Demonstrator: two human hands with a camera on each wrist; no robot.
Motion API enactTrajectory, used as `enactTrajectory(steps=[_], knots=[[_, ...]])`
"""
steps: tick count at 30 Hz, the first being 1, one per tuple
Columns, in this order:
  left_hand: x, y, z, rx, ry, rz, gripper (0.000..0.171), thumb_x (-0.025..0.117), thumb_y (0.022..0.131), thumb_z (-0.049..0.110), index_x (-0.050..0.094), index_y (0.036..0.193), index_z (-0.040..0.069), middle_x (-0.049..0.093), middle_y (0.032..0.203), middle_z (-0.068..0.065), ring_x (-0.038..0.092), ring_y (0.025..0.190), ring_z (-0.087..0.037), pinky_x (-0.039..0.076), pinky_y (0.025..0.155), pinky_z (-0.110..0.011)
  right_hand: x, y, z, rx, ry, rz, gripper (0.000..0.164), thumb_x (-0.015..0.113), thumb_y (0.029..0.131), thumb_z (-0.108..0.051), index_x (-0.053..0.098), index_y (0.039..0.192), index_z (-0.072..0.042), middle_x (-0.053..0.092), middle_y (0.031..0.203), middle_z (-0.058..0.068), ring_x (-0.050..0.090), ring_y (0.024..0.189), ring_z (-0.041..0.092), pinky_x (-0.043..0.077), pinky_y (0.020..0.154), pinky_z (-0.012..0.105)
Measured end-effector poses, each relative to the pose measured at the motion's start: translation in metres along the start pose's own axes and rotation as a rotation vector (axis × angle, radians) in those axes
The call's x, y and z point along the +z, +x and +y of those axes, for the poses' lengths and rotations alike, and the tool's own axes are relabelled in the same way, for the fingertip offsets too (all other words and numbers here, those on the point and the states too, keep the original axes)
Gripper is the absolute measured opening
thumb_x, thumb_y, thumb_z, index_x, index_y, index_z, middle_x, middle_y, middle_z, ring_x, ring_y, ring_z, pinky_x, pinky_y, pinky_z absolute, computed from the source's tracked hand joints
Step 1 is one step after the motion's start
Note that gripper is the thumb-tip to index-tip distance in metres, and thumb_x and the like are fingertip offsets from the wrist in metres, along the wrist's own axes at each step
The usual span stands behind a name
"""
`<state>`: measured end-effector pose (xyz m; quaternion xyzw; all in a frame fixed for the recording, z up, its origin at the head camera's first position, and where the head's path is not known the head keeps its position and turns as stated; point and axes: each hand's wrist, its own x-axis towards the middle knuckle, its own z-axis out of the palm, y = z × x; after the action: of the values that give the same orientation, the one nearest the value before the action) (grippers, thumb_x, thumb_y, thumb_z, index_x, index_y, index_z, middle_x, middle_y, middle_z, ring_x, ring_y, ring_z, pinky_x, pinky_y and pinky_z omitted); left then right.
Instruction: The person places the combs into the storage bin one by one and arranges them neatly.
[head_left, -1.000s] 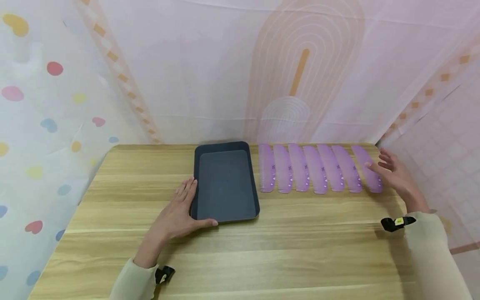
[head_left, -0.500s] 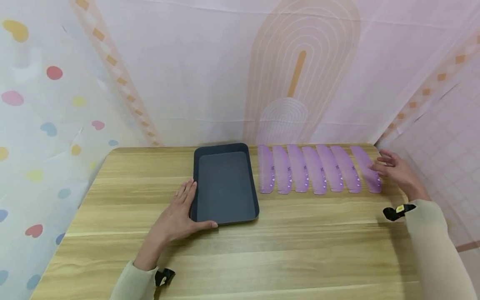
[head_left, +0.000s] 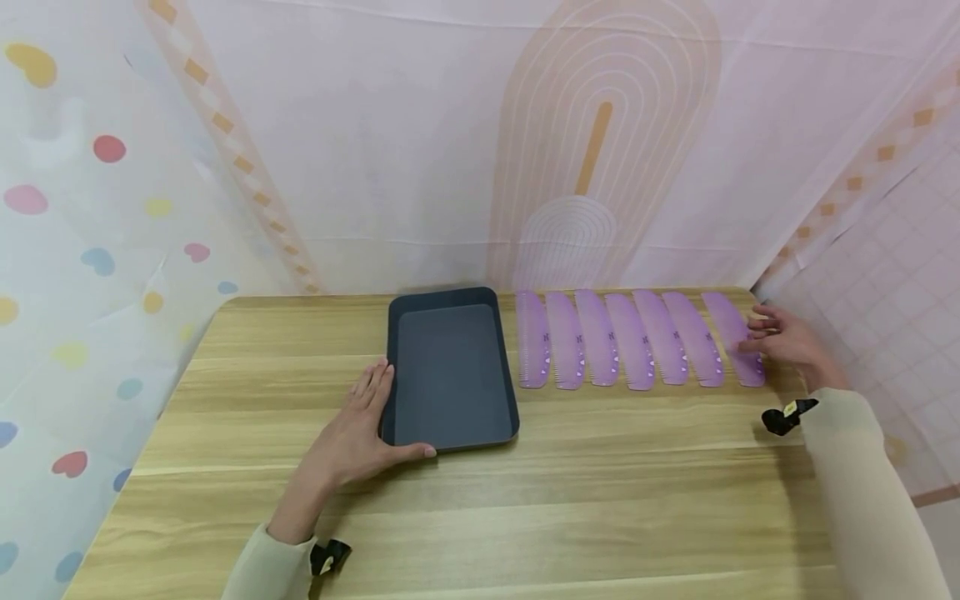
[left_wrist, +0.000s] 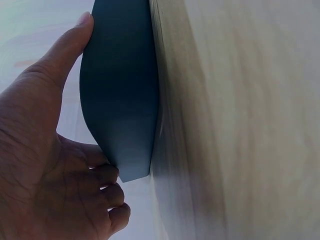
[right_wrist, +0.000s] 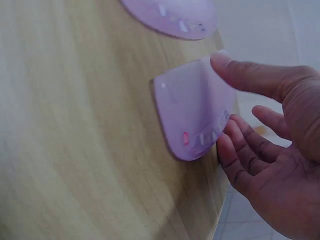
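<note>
My left hand [head_left: 352, 437] straight-fingered against the grey tray [head_left: 453, 375] on the desk [head_left: 637, 500], right hand [head_left: 791, 342] at the rightmost purple comb [head_left: 727, 317], I can't see from here if its fingers [right_wrist: 234, 165] pinch

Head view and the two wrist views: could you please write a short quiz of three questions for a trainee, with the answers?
1. How many purple combs lie in the row?
2. True or false: the left hand touches the dark tray.
3. The right hand is nearest which comb?
A) the one closest to the tray
B) the middle one
C) the one farthest from the tray

Key: 1. Seven. 2. True. 3. C.
</note>
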<state>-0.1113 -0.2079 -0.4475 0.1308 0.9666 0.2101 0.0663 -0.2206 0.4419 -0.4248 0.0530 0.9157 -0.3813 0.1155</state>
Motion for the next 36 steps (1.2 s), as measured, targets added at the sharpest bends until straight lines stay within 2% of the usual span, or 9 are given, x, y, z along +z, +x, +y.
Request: enactTrajectory(steps=[4, 9, 14, 22, 26, 29, 31, 33, 36], knots=[[0.0, 0.0, 0.0, 0.003, 0.004, 0.006, 0.137, 0.068, 0.072, 0.086, 0.01, 0.165, 0.003, 0.007, 0.174, -0.016, 0.008, 0.16, -0.039, 0.026, 0.124, -0.062, 0.002, 0.004, 0.002, 0.012, -0.029, 0.016, 0.101, 0.08, 0.089, -0.022, 0.016, 0.159, 0.01, 0.042, 0.143, 0.027, 0.048, 0.105, 0.008, 0.044, 0.074, 0.007], [0.001, 0.0, -0.001, 0.005, 0.007, 0.008, 0.136, 0.068, 0.072, 0.086, 0.01, 0.165, 0.004, 0.007, 0.174, -0.016, 0.008, 0.16, -0.04, 0.026, 0.124, -0.063, 0.001, 0.006, 0.0, 0.022, -0.065, -0.01, 0.101, 0.08, 0.089, -0.021, 0.015, 0.159, 0.011, 0.04, 0.146, 0.033, 0.046, 0.124, 0.038, 0.041, 0.074, 0.009], [0.002, 0.0, -0.001, 0.006, 0.005, 0.01, 0.137, 0.068, 0.072, 0.085, 0.011, 0.164, 0.003, 0.007, 0.174, -0.016, 0.008, 0.16, -0.04, 0.025, 0.125, -0.062, -0.002, 0.006, -0.001, 0.029, -0.099, -0.039, 0.097, 0.079, 0.089, -0.022, 0.019, 0.156, 0.014, 0.039, 0.145, 0.039, 0.045, 0.127, 0.046, 0.042, 0.074, 0.011], [0.001, 0.0, 0.0, 0.005, 0.002, 0.014, 0.137, 0.069, 0.071, 0.085, 0.012, 0.164, 0.002, 0.008, 0.174, -0.017, 0.008, 0.16, -0.04, 0.025, 0.124, -0.062, -0.009, 0.004, 0.003, 0.083, -0.064, -0.104, 0.089, 0.072, 0.095, -0.022, 0.019, 0.156, 0.014, 0.035, 0.148, 0.042, 0.048, 0.125, 0.043, 0.045, 0.076, 0.014], [0.002, 0.0, 0.0, 0.001, 0.003, 0.014, 0.137, 0.069, 0.071, 0.085, 0.011, 0.164, 0.002, 0.008, 0.174, -0.017, 0.008, 0.16, -0.04, 0.025, 0.124, -0.062, -0.012, 0.003, 0.003, 0.099, -0.039, -0.116, 0.081, 0.065, 0.098, -0.017, 0.018, 0.157, 0.013, 0.037, 0.148, 0.041, 0.059, 0.106, 0.023, 0.049, 0.076, 0.017], [0.002, 0.0, 0.0, 0.0, -0.001, 0.015, 0.137, 0.068, 0.071, 0.086, 0.011, 0.165, 0.003, 0.008, 0.174, -0.016, 0.008, 0.16, -0.04, 0.026, 0.124, -0.062, -0.014, 0.002, 0.003, 0.098, 0.006, -0.133, 0.075, 0.058, 0.101, -0.015, 0.017, 0.158, 0.012, 0.041, 0.145, 0.037, 0.058, 0.093, 0.005, 0.054, 0.076, 0.02], [0.002, 0.0, 0.001, 0.002, -0.002, 0.014, 0.137, 0.068, 0.072, 0.086, 0.011, 0.165, 0.003, 0.007, 0.174, -0.016, 0.007, 0.16, -0.04, 0.026, 0.124, -0.062, -0.016, 0.0, 0.003, 0.093, 0.042, -0.143, 0.072, 0.055, 0.102, -0.015, 0.017, 0.159, 0.011, 0.051, 0.137, 0.031, 0.058, 0.089, 0.0, 0.056, 0.077, 0.022], [0.001, -0.001, 0.0, -0.001, -0.004, 0.012, 0.137, 0.068, 0.072, 0.085, 0.01, 0.165, 0.003, 0.007, 0.174, -0.016, 0.007, 0.16, -0.04, 0.027, 0.124, -0.062, -0.016, -0.001, 0.003, 0.085, 0.073, -0.159, 0.071, 0.053, 0.104, -0.016, 0.017, 0.159, 0.01, 0.061, 0.125, 0.018, 0.059, 0.09, -0.003, 0.057, 0.08, 0.022], [0.0, -0.002, 0.0, -0.006, 0.001, 0.014, 0.137, 0.068, 0.072, 0.086, 0.011, 0.165, 0.003, 0.007, 0.174, -0.016, 0.008, 0.16, -0.04, 0.028, 0.123, -0.062, -0.016, -0.001, 0.003, 0.082, 0.113, -0.175, 0.072, 0.053, 0.105, -0.02, 0.017, 0.16, 0.008, 0.062, 0.111, -0.006, 0.06, 0.091, -0.004, 0.057, 0.082, 0.022]])
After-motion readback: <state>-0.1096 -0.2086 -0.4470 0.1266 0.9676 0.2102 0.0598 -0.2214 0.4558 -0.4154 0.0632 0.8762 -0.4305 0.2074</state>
